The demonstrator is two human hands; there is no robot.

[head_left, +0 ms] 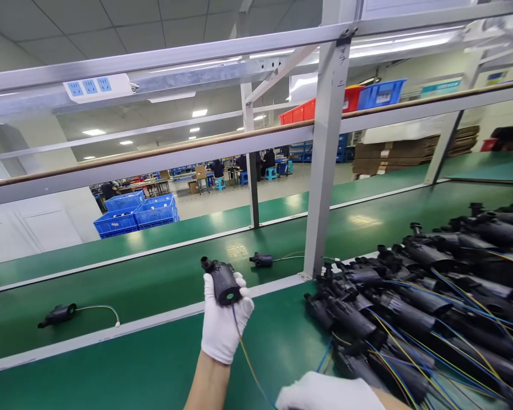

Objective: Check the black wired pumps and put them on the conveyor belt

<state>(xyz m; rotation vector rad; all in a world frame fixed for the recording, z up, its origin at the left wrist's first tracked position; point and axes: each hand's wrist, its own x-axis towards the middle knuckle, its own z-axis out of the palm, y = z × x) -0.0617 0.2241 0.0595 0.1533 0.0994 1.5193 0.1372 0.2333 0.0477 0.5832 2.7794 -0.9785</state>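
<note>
My left hand, in a white glove, is wrapped round a small black pump with a short nozzle at its upper left. It is held above the green worktop, its round end with a green spot facing me. Thin wires hang from the pump and run down to the fingertips of my right hand. That hand, also gloved in white, is closed at the bottom edge and partly cut off. To its right lies a big heap of similar black pumps with blue and yellow wires.
On the green belt beyond a metal rail lie one pump at left and another pump near the upright post. Crossbars span above. Blue crates and stacked cardboard stand behind; people sit farther off.
</note>
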